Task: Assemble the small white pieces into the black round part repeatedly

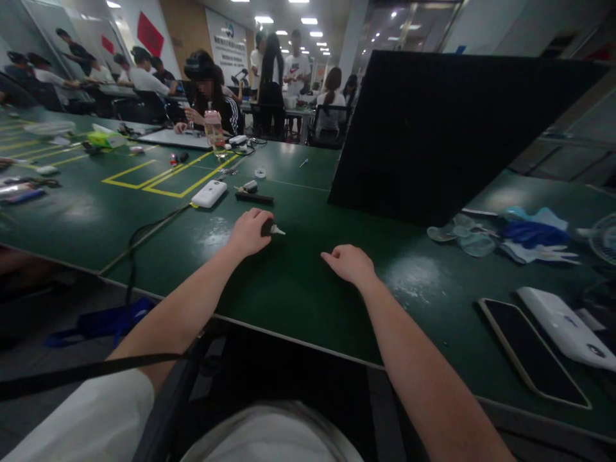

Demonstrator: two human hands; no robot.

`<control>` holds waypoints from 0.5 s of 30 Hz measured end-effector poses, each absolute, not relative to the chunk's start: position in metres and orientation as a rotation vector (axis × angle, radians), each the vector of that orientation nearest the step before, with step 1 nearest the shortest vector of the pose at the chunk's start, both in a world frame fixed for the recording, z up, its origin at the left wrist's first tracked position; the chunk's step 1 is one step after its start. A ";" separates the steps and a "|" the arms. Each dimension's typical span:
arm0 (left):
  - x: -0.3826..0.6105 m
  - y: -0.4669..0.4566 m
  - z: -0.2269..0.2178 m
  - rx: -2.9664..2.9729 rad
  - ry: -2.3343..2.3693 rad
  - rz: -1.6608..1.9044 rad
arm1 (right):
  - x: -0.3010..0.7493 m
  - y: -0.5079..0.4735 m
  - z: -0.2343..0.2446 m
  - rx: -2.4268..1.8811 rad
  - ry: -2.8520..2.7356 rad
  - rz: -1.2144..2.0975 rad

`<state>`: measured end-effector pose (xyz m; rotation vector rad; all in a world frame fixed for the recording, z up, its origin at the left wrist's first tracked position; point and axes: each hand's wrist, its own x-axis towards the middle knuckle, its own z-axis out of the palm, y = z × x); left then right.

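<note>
My left hand is closed around a small dark bottle-like object, just above or on the green tabletop. A pale pointed tip sticks out of it to the right, towards my other hand. My right hand is held low over the table, a short way to the right, its fingers curled and pressed together. Whatever may be between those fingers is hidden from me. Beyond my left hand lie a dark bar and a small whitish piece.
A large black panel stands at the right back. A white device with a cable lies left. Gloves, a phone and another white device lie right. A bottle stands before a seated person.
</note>
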<state>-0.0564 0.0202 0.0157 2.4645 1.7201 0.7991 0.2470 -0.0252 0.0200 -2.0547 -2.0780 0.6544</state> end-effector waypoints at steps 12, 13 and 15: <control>-0.107 0.049 -0.003 1.967 2.137 1.148 | 0.250 -0.027 0.019 -1.991 -2.086 0.702; -0.110 0.054 -0.006 1.892 2.142 1.188 | 0.250 -0.027 0.018 -1.979 -2.088 0.698; -0.115 0.062 -0.011 1.764 2.148 1.265 | 0.252 -0.026 0.016 -1.970 -2.088 0.696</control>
